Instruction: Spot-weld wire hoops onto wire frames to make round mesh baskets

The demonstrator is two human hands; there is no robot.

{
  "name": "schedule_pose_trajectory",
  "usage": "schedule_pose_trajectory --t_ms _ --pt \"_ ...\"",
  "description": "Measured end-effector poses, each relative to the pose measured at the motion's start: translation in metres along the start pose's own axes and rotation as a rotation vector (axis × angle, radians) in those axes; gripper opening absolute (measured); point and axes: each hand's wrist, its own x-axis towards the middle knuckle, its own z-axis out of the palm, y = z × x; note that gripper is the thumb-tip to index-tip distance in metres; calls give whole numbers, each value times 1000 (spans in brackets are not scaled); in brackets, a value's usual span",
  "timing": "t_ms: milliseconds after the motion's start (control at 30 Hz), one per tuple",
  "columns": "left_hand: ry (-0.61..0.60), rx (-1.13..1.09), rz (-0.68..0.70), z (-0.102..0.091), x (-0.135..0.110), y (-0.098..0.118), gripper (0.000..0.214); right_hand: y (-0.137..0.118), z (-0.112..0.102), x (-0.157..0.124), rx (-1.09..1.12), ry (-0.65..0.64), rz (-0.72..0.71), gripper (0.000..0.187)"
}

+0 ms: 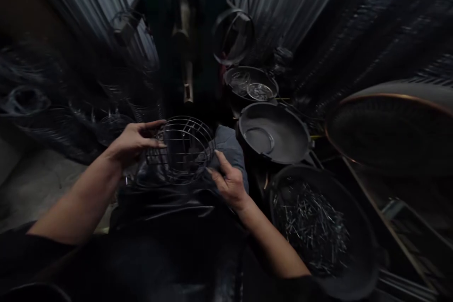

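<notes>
Forearms (85, 193) angled inward, left hand (131, 145) and right hand (230, 185) pinch a wire cage (184, 153) between them, each grip on opposite sides.

Hands (230, 183) grip round wire cage (186, 153) from both sides; at right, basin (366, 245) holding thin metal pieces (314, 226).

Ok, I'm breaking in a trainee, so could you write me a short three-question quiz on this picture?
1. True or false: the bare left hand and the bare right hand both touch the round grey wire cage.
2. Where does the heap of thin shiny metal rods lie?
a) the farthest dark round pan
b) the person's lap
c) the nearest dark round pan
3. Fill in: a thin ____ lies in the middle dark round pan.
Key: 1 true; 2 c; 3 wire ring.
</notes>
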Motion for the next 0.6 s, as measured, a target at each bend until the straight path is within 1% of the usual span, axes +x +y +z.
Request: schedule_pose_trajectory --t_ms 33,100,200,267,333,400,467,533,600 --pt "19 35 21 4 -2 2 92 11 -11 -5 -10 73 89 55" --pt "26 129 64 14 -3 1 92 41 -40 -20 -42 228 272 55" --pt "-29 321 89 29 2 -8 89 97 -94 -53 -104 390 550 57" --pt "-68 410 69 36 7 -14 89 134 -128 -79 -147 437 756 50" --pt "-82 445 48 42 11 -14 92 163 -151 -105 -180 433 962 39" --pt "-76 457 38 48 12 -11 94 184 -161 -125 -187 381 1122 31" --pt "-61 478 26 53 12 -6 94 198 -161 -135 -189 316 1208 27" --pt "-49 481 8 58 11 -2 95 209 -155 -133 -200 264 1225 25" --pt "-49 457 -5 61 11 -1 95 218 -148 -124 -218 231 1208 26"
